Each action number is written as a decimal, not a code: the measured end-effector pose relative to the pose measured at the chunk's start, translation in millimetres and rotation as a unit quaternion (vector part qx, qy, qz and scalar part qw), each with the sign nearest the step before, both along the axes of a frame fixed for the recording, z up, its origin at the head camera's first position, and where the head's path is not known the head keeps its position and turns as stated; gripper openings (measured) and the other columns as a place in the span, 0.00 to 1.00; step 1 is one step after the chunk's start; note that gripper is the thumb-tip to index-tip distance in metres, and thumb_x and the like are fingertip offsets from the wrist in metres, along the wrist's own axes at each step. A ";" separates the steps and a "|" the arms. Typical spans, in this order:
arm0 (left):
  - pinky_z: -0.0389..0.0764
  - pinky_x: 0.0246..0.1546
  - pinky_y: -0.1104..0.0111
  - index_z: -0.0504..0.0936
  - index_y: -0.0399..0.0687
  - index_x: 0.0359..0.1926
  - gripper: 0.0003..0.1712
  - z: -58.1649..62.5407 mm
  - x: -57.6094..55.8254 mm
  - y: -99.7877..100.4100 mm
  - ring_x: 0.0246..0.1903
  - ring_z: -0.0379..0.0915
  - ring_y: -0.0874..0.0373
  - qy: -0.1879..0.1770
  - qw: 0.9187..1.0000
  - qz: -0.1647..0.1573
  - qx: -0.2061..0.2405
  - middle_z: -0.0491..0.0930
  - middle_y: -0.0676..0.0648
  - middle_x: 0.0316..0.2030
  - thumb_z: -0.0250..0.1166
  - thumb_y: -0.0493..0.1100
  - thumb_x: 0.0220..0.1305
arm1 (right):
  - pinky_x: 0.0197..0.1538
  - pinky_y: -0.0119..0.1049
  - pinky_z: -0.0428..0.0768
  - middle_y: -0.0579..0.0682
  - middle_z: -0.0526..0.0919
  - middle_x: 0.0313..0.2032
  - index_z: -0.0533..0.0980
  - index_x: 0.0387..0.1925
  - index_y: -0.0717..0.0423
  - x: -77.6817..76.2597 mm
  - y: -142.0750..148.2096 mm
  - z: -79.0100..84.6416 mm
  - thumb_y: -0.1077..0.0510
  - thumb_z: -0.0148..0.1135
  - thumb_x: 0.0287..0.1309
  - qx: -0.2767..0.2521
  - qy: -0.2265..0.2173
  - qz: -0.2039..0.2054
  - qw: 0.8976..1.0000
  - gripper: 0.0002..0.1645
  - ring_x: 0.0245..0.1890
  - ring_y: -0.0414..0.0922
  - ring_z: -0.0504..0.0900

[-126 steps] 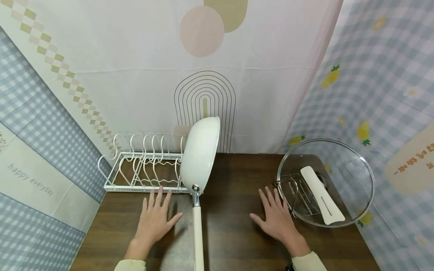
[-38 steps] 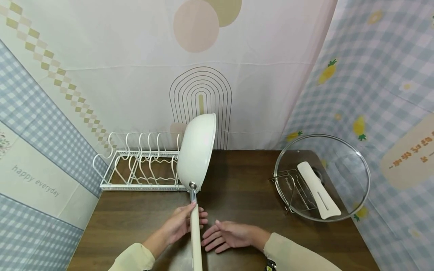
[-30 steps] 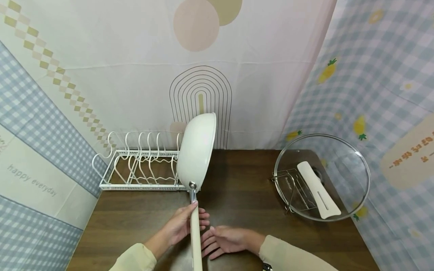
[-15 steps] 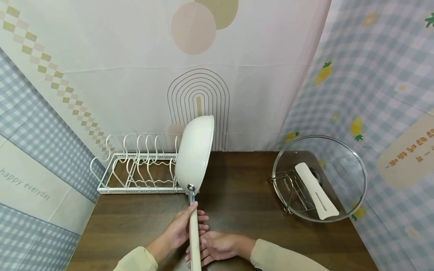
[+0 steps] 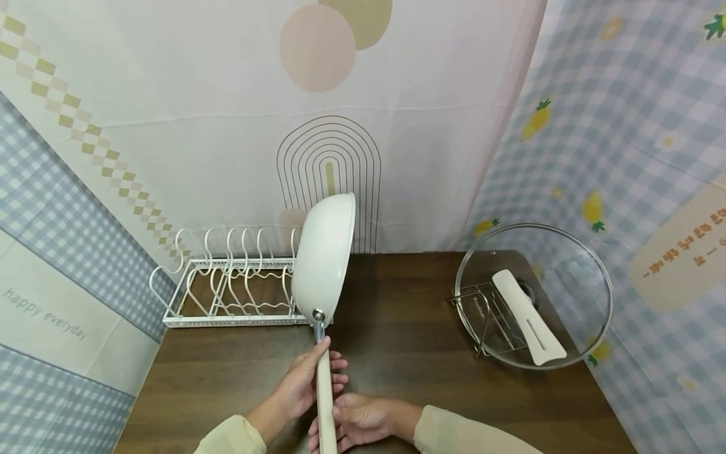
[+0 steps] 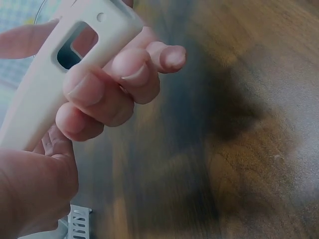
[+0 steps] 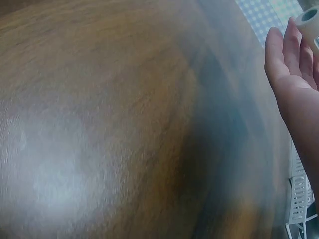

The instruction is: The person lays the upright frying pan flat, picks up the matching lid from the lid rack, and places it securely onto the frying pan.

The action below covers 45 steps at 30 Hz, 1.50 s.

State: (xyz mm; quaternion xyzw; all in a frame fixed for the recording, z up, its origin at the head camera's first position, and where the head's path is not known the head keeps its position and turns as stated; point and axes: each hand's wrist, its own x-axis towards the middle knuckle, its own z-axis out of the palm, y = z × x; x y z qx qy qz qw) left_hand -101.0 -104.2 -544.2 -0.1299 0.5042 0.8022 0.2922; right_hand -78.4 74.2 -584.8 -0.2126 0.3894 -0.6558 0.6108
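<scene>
white pan point(image 5: 323, 255) on edge, 12 o'clock from hands, against or in 3 o'clock end of white rack point(image 5: 227, 321), likely for support. left hand point(image 5: 303, 381) grips handle point(image 5: 325, 391) near neck, thumb on top; right hand point(image 5: 365, 417) curls fingers round handle's end, probably for balance. glass lid point(image 5: 558, 271) at 4 o'clock, tilted on wire stand point(image 5: 484, 334); small label there illegible. 9 o'clock cloth point(image 5: 45, 334) reads "happy everyday"; orange lettering point(image 5: 686, 243) at 3 unclear.
</scene>
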 end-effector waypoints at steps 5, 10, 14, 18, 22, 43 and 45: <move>0.89 0.34 0.66 0.80 0.41 0.45 0.29 0.3 0.7 1.8 0.26 0.87 0.58 -0.005 1.000 0.005 0.001 0.88 0.50 0.33 0.62 0.65 0.71 | 0.61 0.37 0.80 0.39 0.86 0.51 0.74 0.60 0.48 3.0 -4.9 -1.5 0.24 0.56 0.61 -0.023 -0.010 -0.004 1.000 0.40 0.59 0.39 0.82; 0.88 0.32 0.68 0.81 0.42 0.42 0.28 0.4 1.8 3.2 0.24 0.86 0.59 -0.006 1.000 0.012 0.001 0.87 0.52 0.30 0.62 0.64 0.71 | 0.57 0.32 0.81 0.37 0.87 0.49 0.77 0.54 0.42 4.3 -10.5 -3.0 0.25 0.56 0.61 -0.037 -0.007 -0.006 0.999 0.33 0.55 0.36 0.83; 0.88 0.31 0.68 0.81 0.43 0.40 0.25 0.3 3.3 3.6 0.23 0.85 0.60 -0.011 1.000 0.015 0.004 0.87 0.52 0.29 0.60 0.62 0.74 | 0.54 0.29 0.82 0.36 0.87 0.48 0.78 0.50 0.41 4.9 -13.6 -3.5 0.24 0.58 0.58 -0.038 -0.005 -0.006 0.999 0.32 0.52 0.34 0.83; 0.87 0.29 0.69 0.80 0.44 0.39 0.24 0.4 4.2 4.7 0.21 0.84 0.60 -0.016 1.000 0.015 0.007 0.86 0.53 0.27 0.59 0.61 0.75 | 0.51 0.27 0.82 0.36 0.87 0.45 0.78 0.47 0.41 5.5 -15.2 -3.6 0.25 0.59 0.58 -0.036 -0.008 -0.013 0.999 0.30 0.49 0.33 0.83; 0.87 0.28 0.70 0.80 0.45 0.37 0.24 1.7 4.5 6.2 0.20 0.83 0.61 -0.014 1.000 0.018 0.010 0.85 0.53 0.26 0.61 0.61 0.73 | 0.48 0.27 0.82 0.36 0.87 0.41 0.78 0.43 0.41 6.5 -15.9 -3.5 0.27 0.60 0.58 -0.027 -0.016 -0.022 0.999 0.27 0.45 0.32 0.84; 0.83 0.27 0.71 0.78 0.52 0.31 0.20 9.1 9.7 9.4 0.18 0.75 0.63 -0.006 1.000 0.022 -0.007 0.79 0.56 0.24 0.63 0.61 0.72 | 0.48 0.28 0.77 0.38 0.79 0.34 0.73 0.35 0.43 9.0 -21.6 -3.4 0.29 0.58 0.61 -0.024 -0.025 -0.027 0.999 0.24 0.40 0.34 0.77; 0.81 0.26 0.71 0.76 0.53 0.29 0.21 10.3 10.1 9.1 0.18 0.72 0.63 -0.010 1.000 0.019 -0.007 0.76 0.57 0.21 0.62 0.61 0.72 | 0.48 0.29 0.76 0.38 0.78 0.34 0.72 0.35 0.43 9.3 -21.9 -3.4 0.29 0.58 0.61 -0.024 -0.029 -0.025 0.999 0.23 0.39 0.34 0.76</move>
